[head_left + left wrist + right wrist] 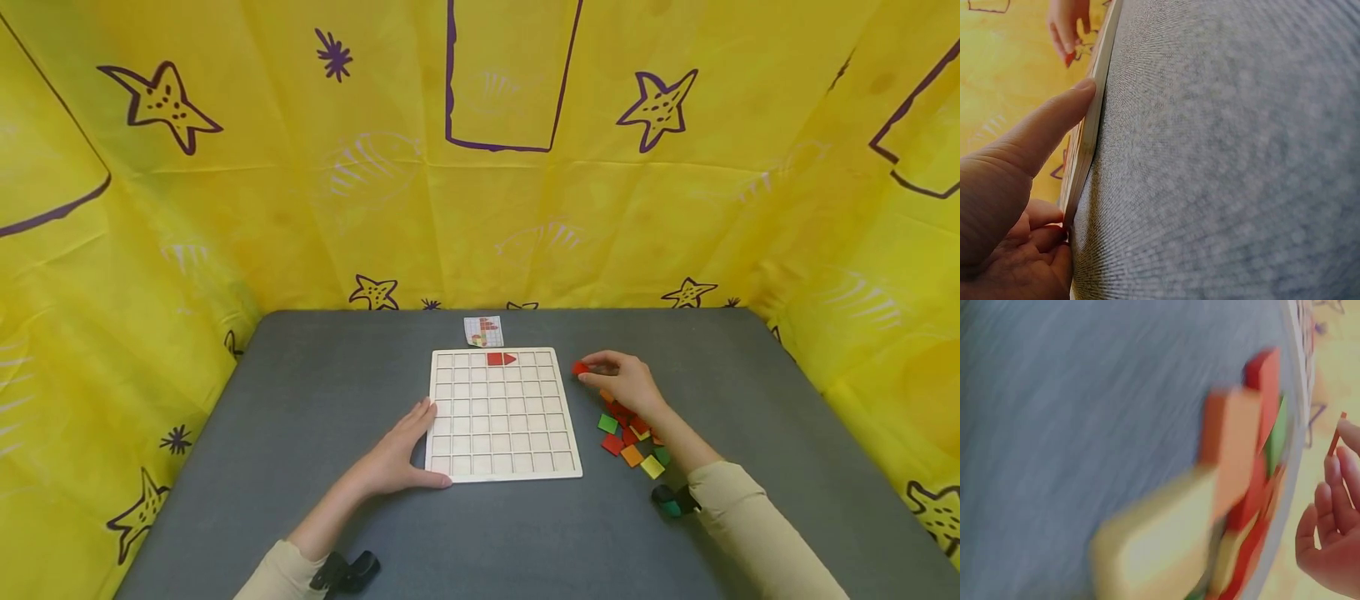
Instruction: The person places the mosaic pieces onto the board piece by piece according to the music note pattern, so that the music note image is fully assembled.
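A pale wooden grid board (504,414) lies on the grey table. In its top row are a red square tile (495,359) and a red triangle tile (509,359). My left hand (397,454) rests at the board's near left corner, straight thumb on the front edge and fingertips along the left side. Beyond the board's right edge, my right hand (626,382) pinches a small red tile (580,368) between thumb and fingertips. The tile appears edge-on in the right wrist view, its outline partly covered by the fingers.
A loose pile of red, orange, green and yellow tiles (632,455) lies right of the board, partly under my right forearm. Behind the board is a small picture card (483,332) with coloured shapes on a grid. Yellow patterned cloth (495,225) surrounds the table (337,367).
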`<state>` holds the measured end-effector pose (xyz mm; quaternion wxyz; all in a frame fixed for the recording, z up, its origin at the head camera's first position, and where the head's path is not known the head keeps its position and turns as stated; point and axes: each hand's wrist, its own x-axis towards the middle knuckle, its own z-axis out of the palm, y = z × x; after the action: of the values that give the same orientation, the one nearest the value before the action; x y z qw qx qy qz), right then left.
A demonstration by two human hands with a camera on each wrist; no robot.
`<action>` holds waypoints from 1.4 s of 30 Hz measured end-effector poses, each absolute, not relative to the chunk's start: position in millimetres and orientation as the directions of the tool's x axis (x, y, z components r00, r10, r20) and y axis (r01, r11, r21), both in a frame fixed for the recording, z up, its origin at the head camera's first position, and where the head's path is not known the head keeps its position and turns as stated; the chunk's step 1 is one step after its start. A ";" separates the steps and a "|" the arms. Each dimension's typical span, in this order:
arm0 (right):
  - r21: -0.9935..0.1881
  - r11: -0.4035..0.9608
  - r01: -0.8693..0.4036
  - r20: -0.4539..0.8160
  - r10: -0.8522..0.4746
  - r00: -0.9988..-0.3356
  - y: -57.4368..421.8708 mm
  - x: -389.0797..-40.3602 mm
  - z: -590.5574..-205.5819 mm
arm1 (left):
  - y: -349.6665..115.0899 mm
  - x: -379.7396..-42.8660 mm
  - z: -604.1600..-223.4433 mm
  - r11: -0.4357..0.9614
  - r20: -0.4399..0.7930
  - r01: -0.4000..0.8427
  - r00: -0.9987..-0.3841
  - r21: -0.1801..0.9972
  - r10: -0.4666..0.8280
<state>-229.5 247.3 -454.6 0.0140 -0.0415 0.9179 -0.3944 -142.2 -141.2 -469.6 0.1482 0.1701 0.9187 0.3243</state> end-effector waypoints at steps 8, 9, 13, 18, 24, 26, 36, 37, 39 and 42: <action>-0.761 0.640 -0.105 0.012 -0.148 -0.989 207.3 -232.6 -449.4 | -141.0 -142.0 -470.6 0.730 -0.162 0.217 -0.897 0.648 0.410; -0.762 0.637 -0.111 0.014 -0.155 -0.988 202.7 -233.4 -449.4 | -140.9 -141.8 -470.5 0.731 -0.163 0.215 -0.898 0.648 0.409; -0.753 0.640 -0.149 0.027 -0.196 -0.980 183.8 -238.1 -451.2 | -140.7 -141.5 -470.7 0.733 -0.164 0.215 -0.898 0.646 0.408; -0.739 0.639 -0.214 0.045 -0.270 -0.962 159.9 -246.8 -456.5 | -141.0 -141.2 -470.1 0.734 -0.162 0.212 -0.901 0.646 0.403; -0.691 0.659 -0.298 0.075 -0.344 -0.936 138.9 -259.5 -465.9 | -141.4 -141.4 -470.2 0.735 -0.161 0.215 -0.900 0.643 0.405; -0.675 0.661 -0.328 0.090 -0.368 -0.926 134.8 -261.6 -467.1 | -141.3 -141.4 -470.4 0.733 -0.162 0.215 -0.899 0.645 0.407; -0.608 0.673 -0.421 0.144 -0.429 -0.892 127.5 -261.9 -467.6 | -141.4 -141.4 -472.2 0.726 -0.163 0.215 -0.896 0.653 0.412; -0.608 0.671 -0.425 0.147 -0.430 -0.890 127.2 -261.4 -467.2 | -141.4 -141.3 -471.9 0.726 -0.164 0.214 -0.897 0.653 0.411; -0.610 0.667 -0.428 0.149 -0.434 -0.889 126.7 -260.8 -466.5 | -141.5 -141.5 -472.0 0.727 -0.164 0.213 -0.897 0.653 0.410; -0.621 0.653 -0.434 0.154 -0.442 -0.884 127.5 -259.9 -465.1 | -141.6 -141.4 -471.2 0.730 -0.166 0.209 -0.899 0.651 0.405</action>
<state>-259.9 127.5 -465.1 0.0055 -0.2409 0.9090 -0.3401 -141.4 -141.6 -471.2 0.1502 0.1674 0.9179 0.3270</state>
